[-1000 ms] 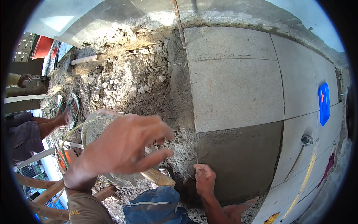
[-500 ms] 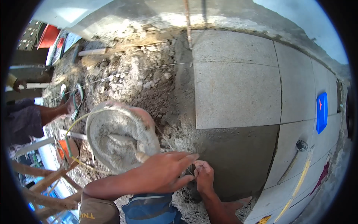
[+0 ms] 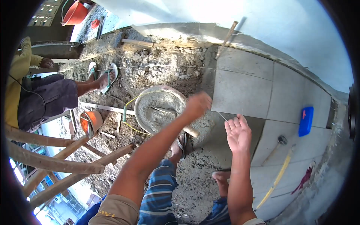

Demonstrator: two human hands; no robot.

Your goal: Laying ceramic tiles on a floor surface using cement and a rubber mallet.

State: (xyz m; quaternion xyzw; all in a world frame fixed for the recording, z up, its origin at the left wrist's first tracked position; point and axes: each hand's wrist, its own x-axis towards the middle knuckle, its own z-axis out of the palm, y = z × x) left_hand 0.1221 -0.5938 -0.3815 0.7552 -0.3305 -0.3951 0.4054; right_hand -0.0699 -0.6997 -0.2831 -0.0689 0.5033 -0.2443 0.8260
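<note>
My left hand [image 3: 198, 107], smeared by motion, is over the near left corner of the large grey tile [image 3: 243, 93]; what it holds, if anything, cannot be made out. Palm up, my right hand [image 3: 239, 133] has its fingers apart and slightly bent, above the smooth wet mortar bed [image 3: 215, 144]. A thin grey strand [image 3: 222, 116] meets its fingertips; I cannot tell whether it is gripped. Below my left forearm stands a round tub of mortar [image 3: 144, 99]. A trowel [image 3: 163, 110] lies in it, its wooden handle [image 3: 191, 130] jutting out past my wrist.
A taut string [image 3: 150, 66] crosses the rubble. Another person [image 3: 48, 95] stands at left, near an orange bucket [image 3: 93, 120] and wooden beams [image 3: 60, 159]. On the laid tiles at right lie a blue box [image 3: 306, 122], a mallet [image 3: 282, 140] and a yellow bar [image 3: 275, 180].
My hands, close together before, are now apart. The left has moved up and away; the right has turned palm up with its fingers spread. The view has shifted and takes in more at left.
</note>
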